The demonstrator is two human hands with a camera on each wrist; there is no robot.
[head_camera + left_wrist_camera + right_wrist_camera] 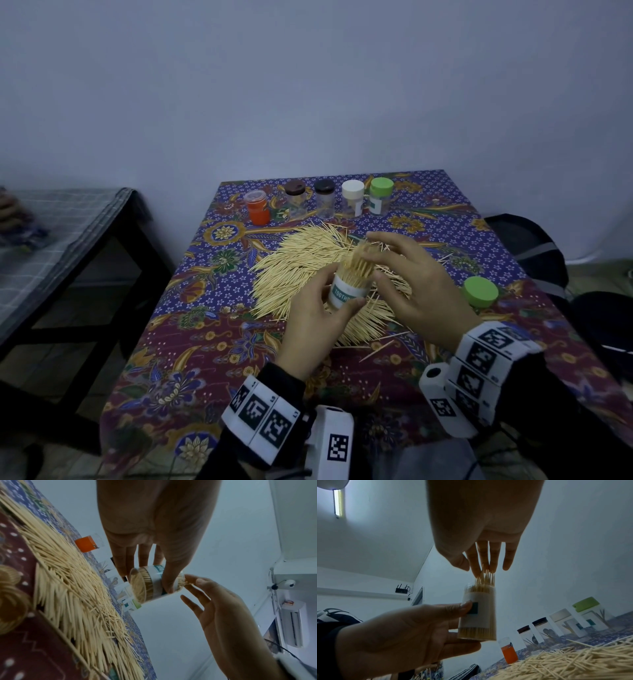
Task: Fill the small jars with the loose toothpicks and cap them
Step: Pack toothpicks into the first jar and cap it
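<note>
My left hand [322, 305] grips a small clear jar [346, 291] with a white and teal label, lifted above the pile of loose toothpicks [301, 260]. The jar [477, 615] is packed with toothpicks whose tips stick out of its open mouth. My right hand [404, 274] hovers over the mouth with straight fingers [483, 561] touching those tips. From the left wrist view the jar [150, 585] lies between thumb and fingers of the left hand [154, 540], and the right hand [214, 601] is spread beside it. A loose green cap [480, 291] lies on the cloth to the right.
Along the far edge of the floral tablecloth [212, 359] stand an orange jar [257, 207], two dark-lidded jars [296, 197], a white-lidded jar [352, 198] and a green-lidded jar [381, 195]. A low table with checked cloth [61, 240] is at left, dark bags [534, 250] at right.
</note>
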